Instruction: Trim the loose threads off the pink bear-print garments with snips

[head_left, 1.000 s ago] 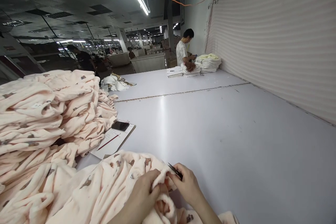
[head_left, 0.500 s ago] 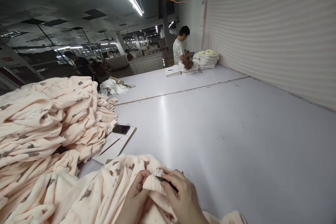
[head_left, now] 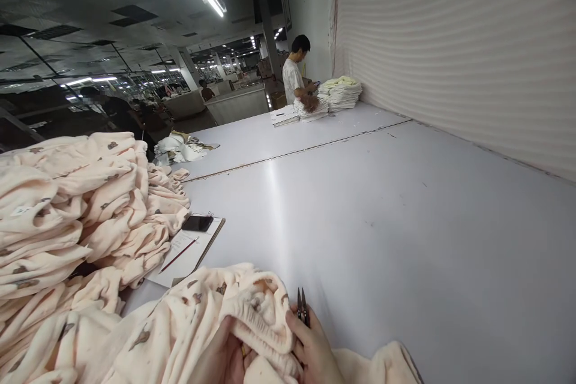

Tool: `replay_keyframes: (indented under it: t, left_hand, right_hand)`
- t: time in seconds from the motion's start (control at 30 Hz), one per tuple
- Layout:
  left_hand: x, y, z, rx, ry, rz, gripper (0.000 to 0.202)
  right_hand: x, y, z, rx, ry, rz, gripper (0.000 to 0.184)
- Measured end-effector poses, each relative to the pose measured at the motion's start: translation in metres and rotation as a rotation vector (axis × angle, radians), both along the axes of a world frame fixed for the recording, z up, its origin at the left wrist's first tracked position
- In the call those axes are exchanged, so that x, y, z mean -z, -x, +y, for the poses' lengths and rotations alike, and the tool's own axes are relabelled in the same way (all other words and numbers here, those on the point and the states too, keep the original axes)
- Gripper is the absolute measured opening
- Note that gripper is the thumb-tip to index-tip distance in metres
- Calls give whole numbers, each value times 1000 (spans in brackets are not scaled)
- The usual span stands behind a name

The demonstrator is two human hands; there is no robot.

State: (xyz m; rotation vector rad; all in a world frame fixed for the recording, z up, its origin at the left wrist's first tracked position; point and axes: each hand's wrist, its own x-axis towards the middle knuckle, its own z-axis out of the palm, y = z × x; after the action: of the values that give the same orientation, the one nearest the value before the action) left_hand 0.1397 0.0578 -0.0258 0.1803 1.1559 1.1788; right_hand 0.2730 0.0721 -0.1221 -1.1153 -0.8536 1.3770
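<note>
The right hand is closed round small thread snips, their blades together and pointing up off the cloth. Just beside it the left hand, mostly buried in fabric, seems to pinch the ribbed edge of a pink fleece garment at the table's near edge. This looks like checking the hem for stray threads; a cut would need the tips lowered to the fold. Toward the left edge lie a clipboard, a phone and a fleece pile.
</note>
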Motion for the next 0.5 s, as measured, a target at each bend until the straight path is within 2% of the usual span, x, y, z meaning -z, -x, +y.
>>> replay_keyframes:
  t: [0.07,0.13,0.23,0.33,0.4,0.5]
  left_hand:
    - [-5,-10,10,66,32,-41,44]
    - [-10,-19,20,84,78,-10,40]
    - [-9,-27,31,79,144,121,29]
    - [0,-28,32,32,135,207,16]
    - [6,-27,27,13,146,212,9]
    - [10,-26,17,24,123,147,8]
  right_hand:
    - [-1,11,-6,-4,92,96,33]
    - [-1,16,-10,-19,130,98,33]
    - [2,16,-16,-2,-23,-110,24]
    - [3,9,-23,5,-214,-307,20]
    - [0,-1,-26,-36,-232,-368,19]
    - [-15,-26,-22,-110,-213,-473,19]
